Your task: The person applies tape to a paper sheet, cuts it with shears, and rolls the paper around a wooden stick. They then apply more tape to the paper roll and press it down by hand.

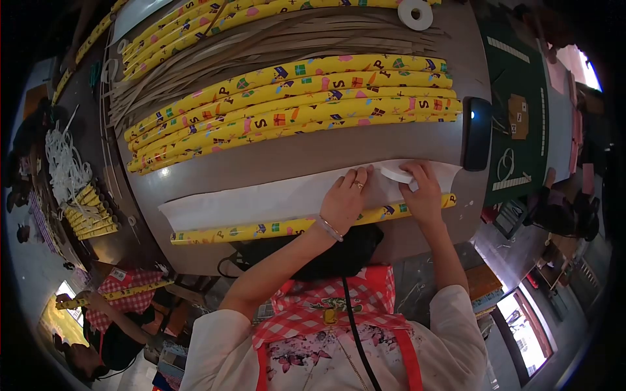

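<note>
A partly unrolled sheet of wrapping paper (pixel 261 201) lies across the table before me, white underside up. Its rolled part (pixel 261 231) shows yellow with a colourful print along the near edge. My right hand (pixel 422 194) grips a small roll of white tape (pixel 395 174) between thumb and fingers, just above the sheet's far edge. To its left, my left hand (pixel 344 197) rests on the white side, fingers bent and close together near that edge. Whatever may be under its fingertips is hidden.
Beyond the sheet lie several yellow printed rolls (pixel 293 107) and a bundle of brown strips (pixel 274 45). A larger white tape roll (pixel 415 14) is at the far edge. A dark device (pixel 477 133) with a light stands right. Another person (pixel 107 326) works lower left.
</note>
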`<state>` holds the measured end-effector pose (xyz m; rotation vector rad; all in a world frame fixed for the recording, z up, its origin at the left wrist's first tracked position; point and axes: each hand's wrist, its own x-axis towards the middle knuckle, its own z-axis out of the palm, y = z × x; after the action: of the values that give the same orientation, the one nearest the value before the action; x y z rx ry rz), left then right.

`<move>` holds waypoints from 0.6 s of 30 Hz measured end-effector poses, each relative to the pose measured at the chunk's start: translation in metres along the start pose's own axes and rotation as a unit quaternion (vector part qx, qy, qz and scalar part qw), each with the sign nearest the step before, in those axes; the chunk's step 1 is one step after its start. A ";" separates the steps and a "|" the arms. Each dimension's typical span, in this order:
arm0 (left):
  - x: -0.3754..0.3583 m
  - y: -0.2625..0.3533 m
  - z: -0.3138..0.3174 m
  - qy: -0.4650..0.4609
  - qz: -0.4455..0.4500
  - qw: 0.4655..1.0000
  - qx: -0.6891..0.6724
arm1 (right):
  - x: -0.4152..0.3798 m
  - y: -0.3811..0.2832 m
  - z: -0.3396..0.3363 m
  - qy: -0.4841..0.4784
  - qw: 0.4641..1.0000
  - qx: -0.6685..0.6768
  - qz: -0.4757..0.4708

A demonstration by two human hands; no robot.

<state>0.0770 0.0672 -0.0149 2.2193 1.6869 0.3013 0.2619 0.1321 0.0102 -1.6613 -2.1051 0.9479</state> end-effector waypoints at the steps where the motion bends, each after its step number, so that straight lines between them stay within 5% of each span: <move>1: 0.000 0.000 0.000 -0.002 0.001 1.000 0.000 | -0.001 0.002 -0.002 0.009 1.000 -0.008 -0.005; 18: 0.008 0.003 -0.001 -0.029 0.002 0.999 0.019 | -0.001 0.010 -0.018 0.047 0.993 -0.102 -0.036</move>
<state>0.0817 0.0743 -0.0131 2.2356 1.6723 0.2065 0.2801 0.1382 0.0170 -1.6743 -2.2449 0.6363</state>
